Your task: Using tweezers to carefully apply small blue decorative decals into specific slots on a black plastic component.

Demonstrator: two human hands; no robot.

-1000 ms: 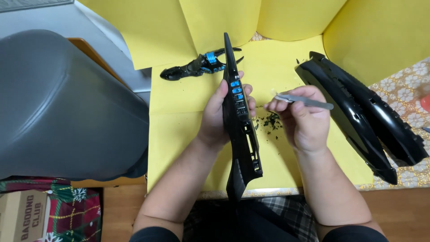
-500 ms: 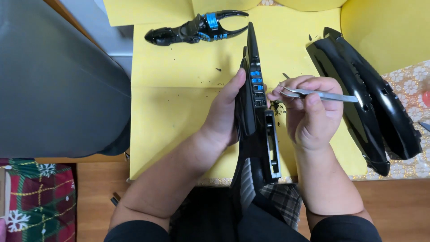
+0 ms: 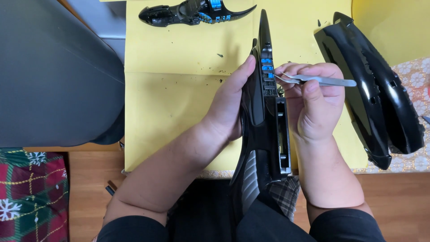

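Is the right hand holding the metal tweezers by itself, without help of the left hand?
Yes: the right hand alone grips the tweezers, while the left hand holds the long black panel.

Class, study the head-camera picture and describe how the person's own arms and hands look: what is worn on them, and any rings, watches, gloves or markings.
Both hands are bare: the left hand and right hand wear no gloves, and no rings or watch show. The forearms are uncovered down to near the elbows, where dark, black-looking sleeves begin at the bottom edge of the picture. No markings or bands are visible.
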